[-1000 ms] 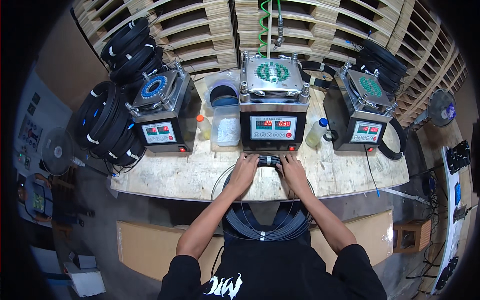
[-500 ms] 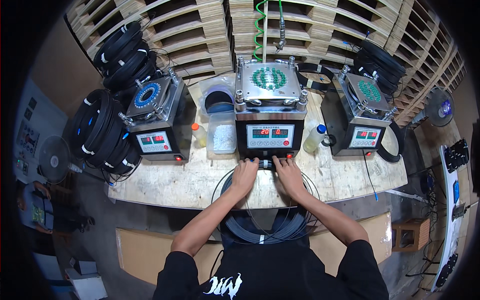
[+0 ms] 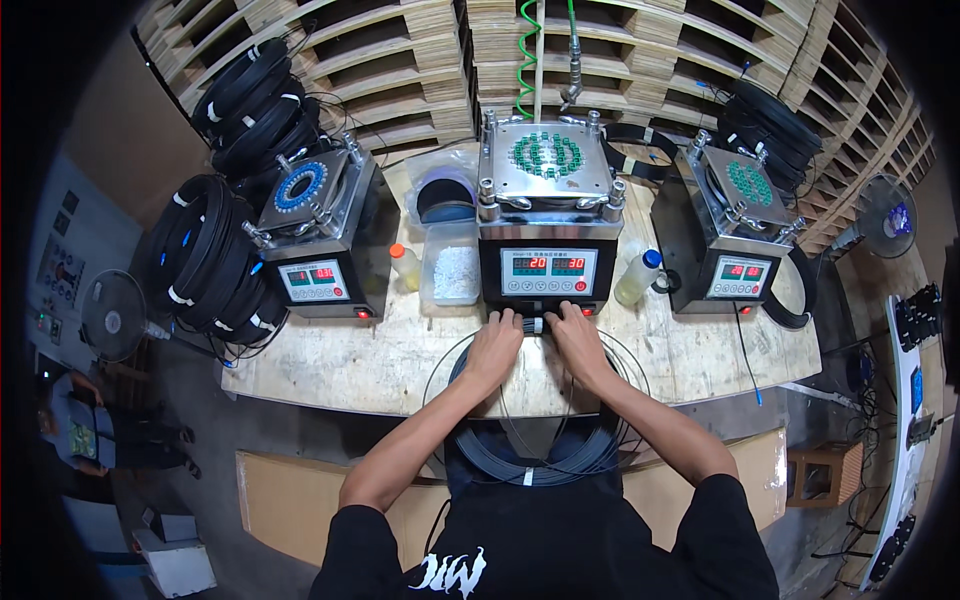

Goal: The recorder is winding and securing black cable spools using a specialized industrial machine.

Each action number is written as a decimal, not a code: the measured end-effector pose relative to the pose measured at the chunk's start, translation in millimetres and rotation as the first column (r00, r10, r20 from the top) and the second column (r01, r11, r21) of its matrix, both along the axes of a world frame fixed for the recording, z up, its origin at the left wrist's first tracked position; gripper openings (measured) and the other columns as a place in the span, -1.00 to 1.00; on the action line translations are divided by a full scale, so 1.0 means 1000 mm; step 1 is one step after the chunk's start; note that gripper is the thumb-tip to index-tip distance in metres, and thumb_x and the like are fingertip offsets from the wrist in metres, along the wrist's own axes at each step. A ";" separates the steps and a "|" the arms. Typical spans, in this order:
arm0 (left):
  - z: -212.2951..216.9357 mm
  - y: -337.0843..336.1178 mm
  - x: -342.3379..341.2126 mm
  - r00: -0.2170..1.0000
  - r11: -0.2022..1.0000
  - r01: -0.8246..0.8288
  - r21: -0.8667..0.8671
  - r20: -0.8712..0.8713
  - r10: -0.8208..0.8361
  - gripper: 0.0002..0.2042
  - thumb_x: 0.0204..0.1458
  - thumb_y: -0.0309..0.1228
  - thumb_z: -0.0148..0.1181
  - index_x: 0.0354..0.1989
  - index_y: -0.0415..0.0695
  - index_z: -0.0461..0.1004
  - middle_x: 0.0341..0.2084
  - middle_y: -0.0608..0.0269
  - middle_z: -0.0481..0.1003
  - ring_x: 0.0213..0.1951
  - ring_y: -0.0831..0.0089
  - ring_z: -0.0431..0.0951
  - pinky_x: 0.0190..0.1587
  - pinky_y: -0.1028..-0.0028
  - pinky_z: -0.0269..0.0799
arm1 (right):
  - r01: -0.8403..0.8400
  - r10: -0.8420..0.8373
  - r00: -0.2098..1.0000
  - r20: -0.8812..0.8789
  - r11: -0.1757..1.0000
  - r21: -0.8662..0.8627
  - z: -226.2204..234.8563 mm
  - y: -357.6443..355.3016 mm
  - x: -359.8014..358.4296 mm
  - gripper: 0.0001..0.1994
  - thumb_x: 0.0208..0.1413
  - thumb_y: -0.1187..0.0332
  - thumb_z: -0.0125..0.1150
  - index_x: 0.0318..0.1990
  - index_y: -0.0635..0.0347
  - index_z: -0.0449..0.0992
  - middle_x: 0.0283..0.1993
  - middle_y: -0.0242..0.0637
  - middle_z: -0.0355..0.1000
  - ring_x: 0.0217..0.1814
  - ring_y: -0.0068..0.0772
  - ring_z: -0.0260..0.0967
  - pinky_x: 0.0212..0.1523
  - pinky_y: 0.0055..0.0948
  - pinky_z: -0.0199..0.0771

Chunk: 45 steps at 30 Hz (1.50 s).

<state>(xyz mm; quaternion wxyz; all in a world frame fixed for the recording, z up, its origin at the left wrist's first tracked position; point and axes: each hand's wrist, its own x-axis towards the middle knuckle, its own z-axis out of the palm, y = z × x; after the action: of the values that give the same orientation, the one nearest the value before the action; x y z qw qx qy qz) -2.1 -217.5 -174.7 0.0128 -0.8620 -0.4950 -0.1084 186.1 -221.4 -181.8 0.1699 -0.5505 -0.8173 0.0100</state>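
My left hand (image 3: 497, 345) and my right hand (image 3: 578, 338) rest side by side on the wooden bench (image 3: 360, 362), right below the front of the middle metal machine (image 3: 548, 232). Together they pinch a small bundle of black cable ends with a white band (image 3: 537, 325). From that bundle a coil of thin black cable (image 3: 535, 462) loops down over the bench edge onto my lap. The fingertips hide how the ends sit against the machine.
A similar machine stands on the left (image 3: 318, 238) and one on the right (image 3: 738, 238). Between them are a clear tub of white bits (image 3: 453, 268) and two small bottles (image 3: 404, 266) (image 3: 637, 277). Stacks of black cable coils (image 3: 212, 255) hang left; wooden pallets (image 3: 400, 60) behind; a fan (image 3: 112, 315) at left.
Both hands have stayed at the base of the middle machine, shifting only slightly with the cable ends. The view has tilted a little.
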 end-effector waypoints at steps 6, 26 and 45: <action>0.005 0.013 -0.012 0.938 0.978 0.033 -0.207 0.343 0.041 -0.76 0.10 -0.58 0.08 -0.05 -0.29 0.46 -0.21 -0.15 0.47 -0.13 -0.12 0.53 -0.13 0.06 0.53 | 0.042 -0.050 0.981 -0.185 0.998 -0.043 0.001 0.003 0.011 -0.77 0.02 0.53 0.15 -0.12 0.30 0.52 -0.20 -0.06 0.38 -0.08 0.03 0.43 -0.13 -0.08 0.52; 0.164 0.180 -0.022 0.537 0.861 0.189 -0.472 0.784 0.311 -0.65 0.31 -0.17 0.14 0.15 -0.10 0.53 -0.31 0.30 0.58 -0.37 0.59 0.43 -0.31 0.54 0.37 | 0.173 -0.143 0.762 -0.632 0.985 -0.015 0.150 0.224 0.116 -0.61 0.20 0.14 0.27 -0.25 0.42 0.64 -0.47 -0.15 0.57 -0.45 -0.46 0.52 -0.35 -0.41 0.47; 0.230 0.187 -0.046 0.381 0.815 0.493 -0.304 0.918 0.111 -0.43 0.07 -0.44 0.39 0.29 -0.24 0.40 -0.02 0.24 0.59 -0.10 0.58 0.54 0.06 0.51 0.42 | -0.171 -0.212 0.050 -0.976 0.961 -0.217 0.252 0.247 0.065 -0.81 0.17 0.27 0.29 -0.34 0.20 0.53 -0.58 -0.50 0.31 -0.59 -0.62 0.31 -0.65 -0.58 0.22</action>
<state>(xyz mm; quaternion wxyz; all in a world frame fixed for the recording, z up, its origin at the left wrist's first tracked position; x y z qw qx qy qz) -47.9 -30.6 55.7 -0.5119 -0.6801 -0.3196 -0.4163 250.9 25.5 70.6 0.6075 -0.4200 -0.4550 0.4975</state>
